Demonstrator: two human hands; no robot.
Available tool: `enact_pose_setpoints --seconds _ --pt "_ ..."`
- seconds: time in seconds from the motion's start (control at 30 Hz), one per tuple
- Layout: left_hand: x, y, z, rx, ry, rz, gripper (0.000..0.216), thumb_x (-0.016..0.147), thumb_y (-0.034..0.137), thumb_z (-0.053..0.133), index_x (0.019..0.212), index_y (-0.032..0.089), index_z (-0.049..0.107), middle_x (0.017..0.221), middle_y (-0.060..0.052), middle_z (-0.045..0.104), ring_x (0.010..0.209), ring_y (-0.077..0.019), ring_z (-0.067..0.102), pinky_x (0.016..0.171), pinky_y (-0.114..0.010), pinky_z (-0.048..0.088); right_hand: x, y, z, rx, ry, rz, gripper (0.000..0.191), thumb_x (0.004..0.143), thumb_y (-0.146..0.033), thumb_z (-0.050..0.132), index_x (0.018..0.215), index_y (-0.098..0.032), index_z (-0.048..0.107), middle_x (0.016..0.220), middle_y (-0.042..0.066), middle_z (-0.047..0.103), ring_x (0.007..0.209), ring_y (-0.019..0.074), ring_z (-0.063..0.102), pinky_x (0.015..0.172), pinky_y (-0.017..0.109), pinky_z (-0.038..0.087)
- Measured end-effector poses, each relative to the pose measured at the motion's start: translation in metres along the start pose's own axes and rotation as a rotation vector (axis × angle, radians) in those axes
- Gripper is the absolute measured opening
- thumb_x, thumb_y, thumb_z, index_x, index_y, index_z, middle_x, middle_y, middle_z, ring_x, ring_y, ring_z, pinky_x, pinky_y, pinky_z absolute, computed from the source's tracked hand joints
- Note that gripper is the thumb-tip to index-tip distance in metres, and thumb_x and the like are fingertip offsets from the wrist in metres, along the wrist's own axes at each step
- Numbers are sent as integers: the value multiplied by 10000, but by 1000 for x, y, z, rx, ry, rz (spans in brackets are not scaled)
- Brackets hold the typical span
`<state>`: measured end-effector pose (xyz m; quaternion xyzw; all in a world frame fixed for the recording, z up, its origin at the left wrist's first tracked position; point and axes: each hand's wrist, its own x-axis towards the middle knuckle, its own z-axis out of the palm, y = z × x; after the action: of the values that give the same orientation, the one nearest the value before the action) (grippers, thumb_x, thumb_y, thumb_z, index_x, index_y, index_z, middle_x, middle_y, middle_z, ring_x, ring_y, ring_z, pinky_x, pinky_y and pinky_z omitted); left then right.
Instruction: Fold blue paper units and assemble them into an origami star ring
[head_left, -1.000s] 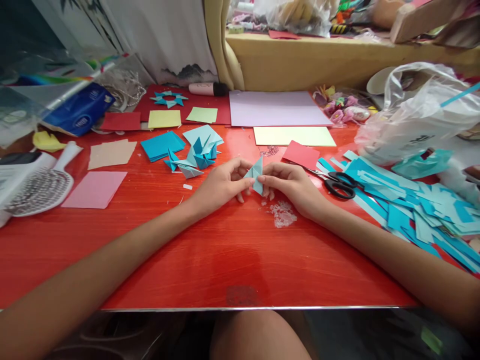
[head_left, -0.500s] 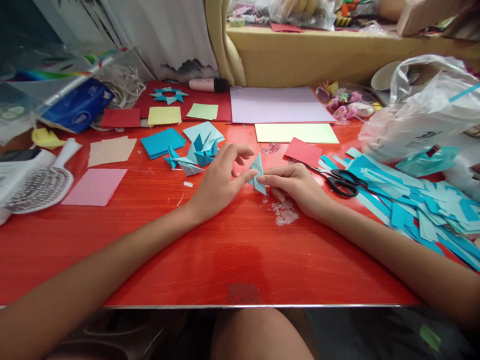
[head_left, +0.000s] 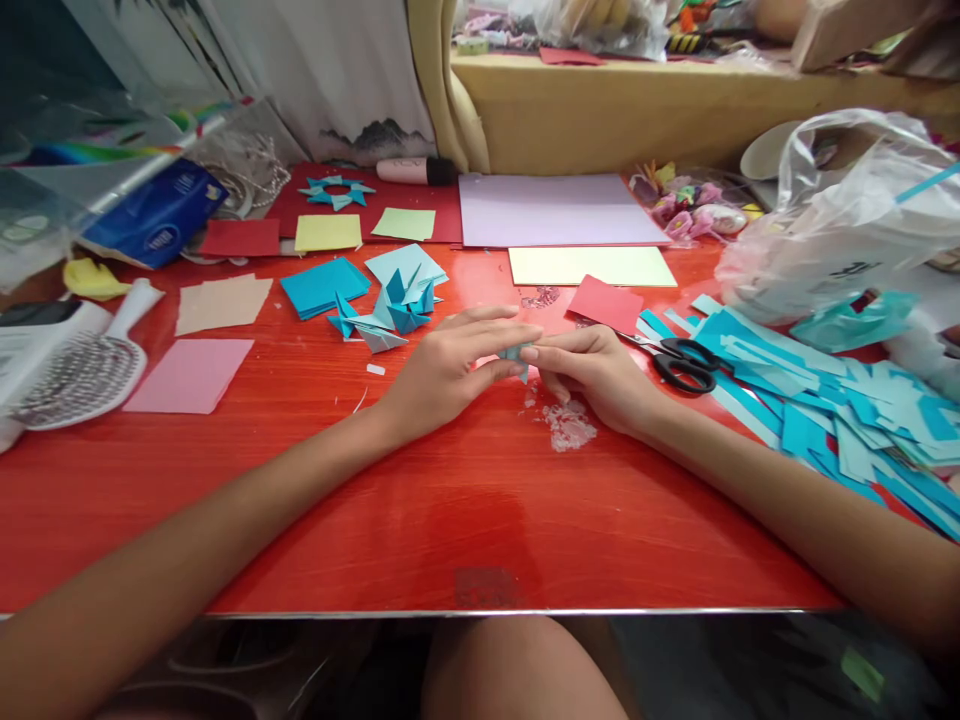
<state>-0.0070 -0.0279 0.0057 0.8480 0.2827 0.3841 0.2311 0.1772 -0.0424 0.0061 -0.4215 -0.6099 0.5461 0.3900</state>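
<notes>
A small light-blue piece of folded paper (head_left: 514, 353) is held just above the middle of the red table, mostly hidden by fingers. My left hand (head_left: 457, 365) is closed on it, thumb below and fingers across its top. My right hand (head_left: 589, 365) pinches its right side between thumb and forefinger. Left of my hands lie several folded blue paper pieces (head_left: 394, 312) in a cluster. Behind them sit a stack of blue paper squares (head_left: 325, 287) and a pale blue sheet (head_left: 409, 263).
Black-handled scissors (head_left: 686, 365) lie right of my right hand, beside a heap of blue paper strips (head_left: 847, 400). A red paper square (head_left: 606, 303) is behind that hand. Far left rests a hairbrush (head_left: 90, 375); a blue paper ring (head_left: 336, 192) lies at the back.
The fingers of my left hand have come down over the folded paper and closed on it, covering most of it. My right hand keeps its pinch, almost unmoved.
</notes>
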Motion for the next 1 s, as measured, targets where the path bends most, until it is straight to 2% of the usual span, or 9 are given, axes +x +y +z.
enact_pose_setpoints --seconds 0.13,0.23,0.37,0.53,0.7,0.83,1.0 --pt "1 2 -3 -158 -49 -166 284 815 232 588 1095 230 633 1110 -30 659 1038 -162 594 914 -299 452 0 2 -1 -7 -6 22 280 767 -389 632 652 -135 653 383 -51 428 353 33 292 369 215 178" --pt "1 3 -3 -186 -51 -244 267 801 249 599 1061 220 651 1069 -26 675 1001 -167 607 882 -283 456 -1 2 1 -59 -1 14 287 777 -403 619 674 -136 650 395 -49 438 357 34 303 366 211 183" --pt "1 3 -2 -170 6 -311 241 793 298 604 1006 203 664 998 -26 691 923 -158 620 816 -258 463 -2 -2 4 -186 46 -40 325 796 -445 581 682 -143 615 451 -43 462 375 32 333 368 203 216" --pt "1 3 -1 -169 103 -377 185 785 302 603 911 178 658 891 -23 681 824 -143 608 737 -245 467 -2 0 6 -202 60 -90 293 779 -454 599 825 -171 540 562 -38 521 442 63 473 420 202 323" --pt "2 2 1 -335 150 -462 158 772 287 607 858 155 622 765 -11 630 673 -112 583 633 -230 483 -2 2 10 -512 114 -151 228 782 -373 620 860 -180 526 736 -2 605 468 68 479 460 229 329" --pt "2 3 4 -407 140 -503 177 777 313 599 839 147 602 776 -20 622 699 -119 587 610 -220 492 -4 0 14 -733 173 -265 127 809 -297 589 782 -194 520 659 -6 586 495 90 451 493 244 296" --pt "2 4 3 -351 92 -500 227 811 364 552 884 158 611 812 -24 626 647 -102 564 594 -213 475 -5 -1 15 -781 167 -290 127 843 -291 535 758 -197 544 630 5 584 510 105 446 509 255 285"
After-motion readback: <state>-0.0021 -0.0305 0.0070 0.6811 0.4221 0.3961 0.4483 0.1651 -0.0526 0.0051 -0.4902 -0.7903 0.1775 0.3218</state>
